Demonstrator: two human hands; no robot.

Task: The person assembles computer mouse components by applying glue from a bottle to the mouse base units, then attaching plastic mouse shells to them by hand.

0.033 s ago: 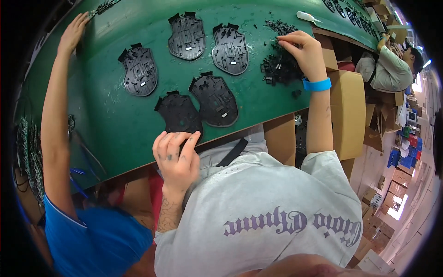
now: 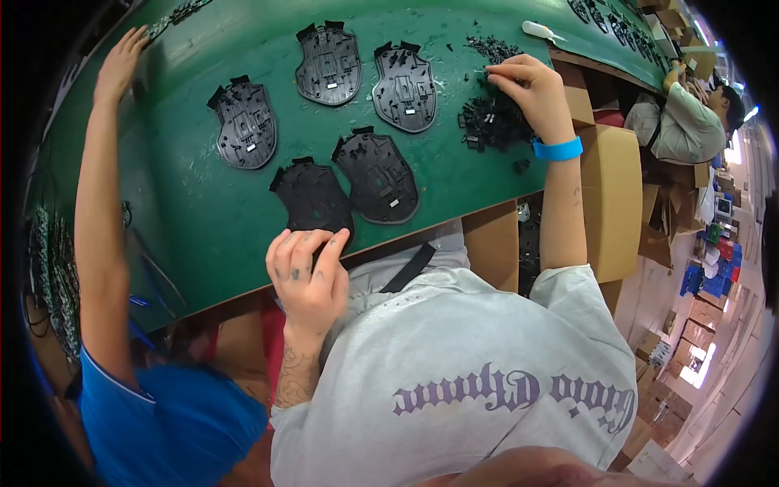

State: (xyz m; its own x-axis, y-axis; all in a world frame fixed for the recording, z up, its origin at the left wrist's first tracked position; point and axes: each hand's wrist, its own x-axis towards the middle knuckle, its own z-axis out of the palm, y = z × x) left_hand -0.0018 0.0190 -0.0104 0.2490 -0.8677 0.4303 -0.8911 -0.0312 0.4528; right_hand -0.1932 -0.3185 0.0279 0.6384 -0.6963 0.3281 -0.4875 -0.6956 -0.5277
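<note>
Left hand (image 2: 307, 272) rests at the near edge of the green worktop (image 2: 195, 203), fingers curled loosely on the near end of a flat black moulded plastic shell (image 2: 312, 199), steadying rather than gripping it; right hand (image 2: 526, 89) reaches far right, fingertips pinched shut on a small black plastic part at the edge of the loose heap of small black parts (image 2: 489, 123); four more shells lie in two rows, apart from each other; advice: pick one piece cleanly from the heap's edge, keep the near shell pinned flat; a neighbour's arm (image 2: 97, 211) stretches along the left side, well clear.
</note>
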